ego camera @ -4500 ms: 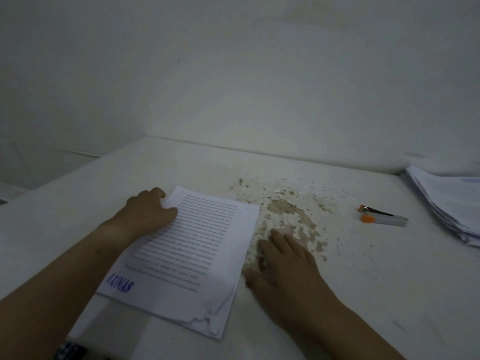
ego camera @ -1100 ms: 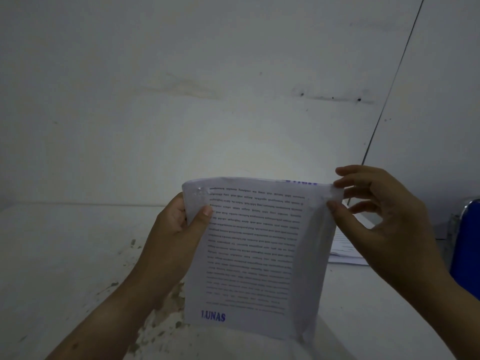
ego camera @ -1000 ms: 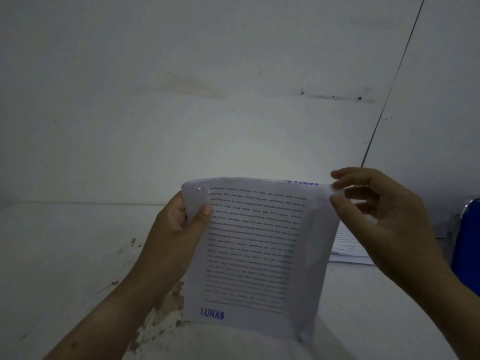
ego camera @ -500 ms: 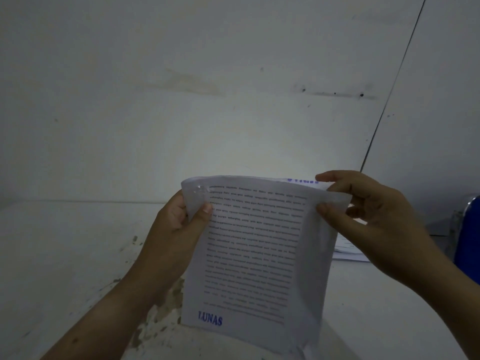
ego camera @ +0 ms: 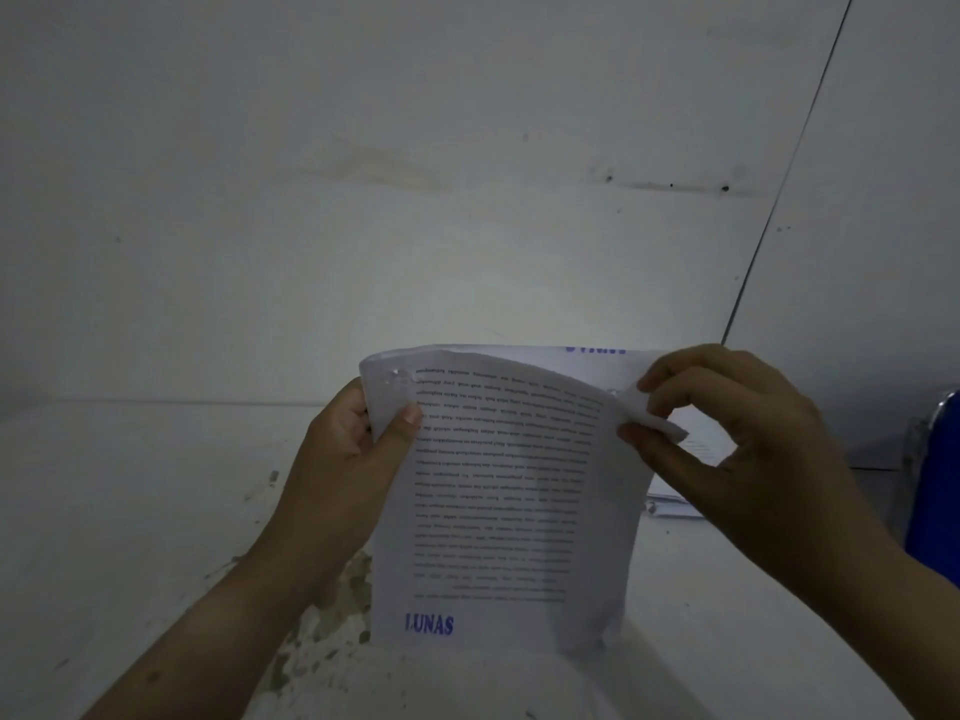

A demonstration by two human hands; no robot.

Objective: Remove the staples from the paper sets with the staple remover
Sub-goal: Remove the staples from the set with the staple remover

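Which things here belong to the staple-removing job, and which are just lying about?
Job: white printed paper set stamped LUNAS; left hand gripping one top corner; right hand pinching the other.
Lying about: blue object at right edge; flat white papers behind; flaking white table.

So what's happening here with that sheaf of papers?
A person holds a paper set upright above the table. The left hand grips its upper left corner, while the right hand pinches the front sheet's upper right corner and bends it away from the pages behind. More papers lie on the table beyond.
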